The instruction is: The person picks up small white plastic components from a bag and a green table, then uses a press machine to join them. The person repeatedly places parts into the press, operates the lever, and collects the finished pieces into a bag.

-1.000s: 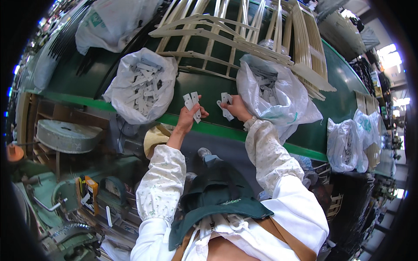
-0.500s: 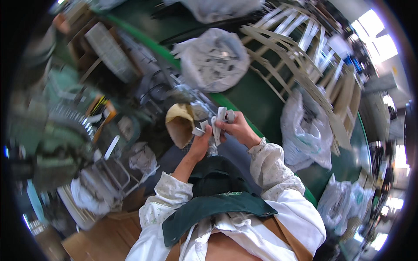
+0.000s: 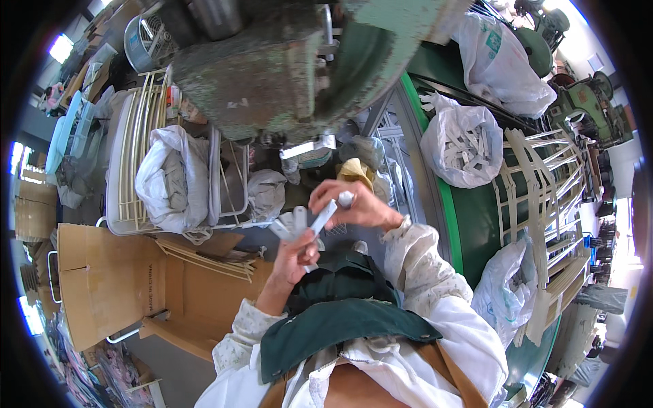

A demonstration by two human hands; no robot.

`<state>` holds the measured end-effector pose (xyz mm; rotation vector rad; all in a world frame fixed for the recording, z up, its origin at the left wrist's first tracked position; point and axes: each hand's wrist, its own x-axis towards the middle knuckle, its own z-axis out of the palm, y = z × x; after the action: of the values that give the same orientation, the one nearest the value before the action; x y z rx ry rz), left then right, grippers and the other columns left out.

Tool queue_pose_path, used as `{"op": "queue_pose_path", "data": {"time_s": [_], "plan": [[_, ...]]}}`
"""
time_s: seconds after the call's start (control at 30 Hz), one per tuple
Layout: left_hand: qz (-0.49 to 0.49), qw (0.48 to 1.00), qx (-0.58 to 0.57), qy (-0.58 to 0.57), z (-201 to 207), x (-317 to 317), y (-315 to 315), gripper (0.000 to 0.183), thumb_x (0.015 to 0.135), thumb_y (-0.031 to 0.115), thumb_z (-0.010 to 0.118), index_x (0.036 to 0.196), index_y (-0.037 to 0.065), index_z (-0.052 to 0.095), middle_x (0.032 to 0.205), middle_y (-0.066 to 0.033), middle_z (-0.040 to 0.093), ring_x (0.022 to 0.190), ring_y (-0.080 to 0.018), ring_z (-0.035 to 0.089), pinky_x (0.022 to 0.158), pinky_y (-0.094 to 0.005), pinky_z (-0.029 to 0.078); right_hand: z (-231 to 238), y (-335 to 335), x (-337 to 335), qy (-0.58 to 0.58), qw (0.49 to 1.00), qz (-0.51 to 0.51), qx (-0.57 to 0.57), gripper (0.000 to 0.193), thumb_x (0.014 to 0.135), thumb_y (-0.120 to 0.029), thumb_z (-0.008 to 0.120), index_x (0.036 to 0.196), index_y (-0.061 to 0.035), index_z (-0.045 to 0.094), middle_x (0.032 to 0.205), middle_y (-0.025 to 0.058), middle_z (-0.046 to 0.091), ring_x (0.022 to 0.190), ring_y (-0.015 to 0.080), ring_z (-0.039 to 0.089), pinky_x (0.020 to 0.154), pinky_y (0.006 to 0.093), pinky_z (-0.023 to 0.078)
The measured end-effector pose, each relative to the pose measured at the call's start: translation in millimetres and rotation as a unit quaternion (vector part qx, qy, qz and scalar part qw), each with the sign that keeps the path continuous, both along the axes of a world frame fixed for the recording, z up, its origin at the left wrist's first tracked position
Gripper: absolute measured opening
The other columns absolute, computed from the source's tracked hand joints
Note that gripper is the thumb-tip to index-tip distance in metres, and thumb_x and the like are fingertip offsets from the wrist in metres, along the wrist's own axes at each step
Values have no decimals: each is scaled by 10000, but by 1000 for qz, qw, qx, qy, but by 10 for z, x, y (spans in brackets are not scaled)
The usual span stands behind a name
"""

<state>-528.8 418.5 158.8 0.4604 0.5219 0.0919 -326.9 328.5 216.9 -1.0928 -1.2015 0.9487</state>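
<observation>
Where the left hand grips a fan of strips, just off centre toward eight o'clock, its fingers cover part of them. The right hand, curled at its two o'clock, holds a pale piece, mostly hidden. At twelve, the upper edge cuts off a machine.

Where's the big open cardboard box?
The cardboard box is lower left in the head view, left of the left hand and below a white sack.
</observation>
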Motion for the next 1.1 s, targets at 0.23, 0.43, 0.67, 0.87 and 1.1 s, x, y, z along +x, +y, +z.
{"op": "queue_pose_path", "data": {"time_s": [0.23,0.43,0.67,0.87,1.1], "plan": [[201,925,319,45,342,201,739,113,879,90,629,838,-14,625,574,-52,558,393,-28,334,393,-211,207,-542,691,573,-279,910,-244,-184,361,768,-306,750,733,33,628,688,147,628,621,281,601,584,380,472],[215,915,336,67,337,508,882,108,868,80,644,813,-6,610,573,-30,546,399,-32,363,387,-195,219,-189,523,19,38,949,-199,-241,210,859,-153,648,808,50,648,617,39,584,554,103,539,549,250,423],[258,923,273,89,362,539,872,100,832,77,679,818,-2,619,551,13,478,413,-36,392,368,-192,224,-85,587,-195,176,924,-178,-290,183,892,-156,590,867,20,632,613,34,558,485,79,477,459,214,325],[232,919,309,84,387,579,958,93,831,74,670,833,-14,639,541,18,455,387,-47,365,368,-212,228,-59,584,-207,190,918,-181,-297,203,902,-195,570,878,-1,627,567,29,531,408,61,396,389,219,250],[267,918,281,80,391,625,898,92,836,54,679,859,-21,630,598,21,519,462,-26,442,387,-170,264,-112,577,-192,195,915,-187,-301,222,902,-220,572,837,-24,653,562,-2,538,435,46,387,413,220,254]]}}
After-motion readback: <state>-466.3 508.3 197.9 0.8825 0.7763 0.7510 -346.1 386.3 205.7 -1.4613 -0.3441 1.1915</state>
